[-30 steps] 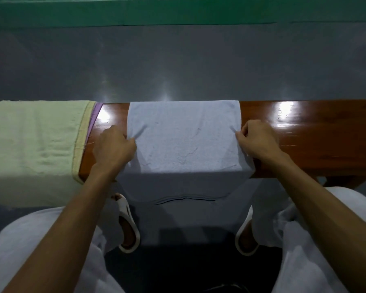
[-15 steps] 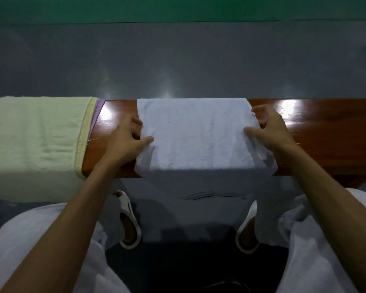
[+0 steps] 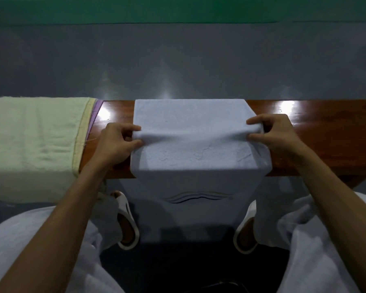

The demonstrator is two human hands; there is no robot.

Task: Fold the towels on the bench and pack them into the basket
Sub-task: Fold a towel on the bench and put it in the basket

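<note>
Centrally: light blue towel [image 3: 190, 117] draped across wooden surface [image 3: 325, 136], near end hanging over front edge. Left hand [image 3: 116, 142] pinches raised fold at towel's left edge; right hand [image 3: 273, 134] pinches same fold at right edge. Pale green towel [image 3: 34, 140] on surface, left of left hand.

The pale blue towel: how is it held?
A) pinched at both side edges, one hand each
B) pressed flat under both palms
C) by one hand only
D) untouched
A: the left hand and the right hand each pinch a side edge of the pale blue towel, with a raised ridge between them.
</note>
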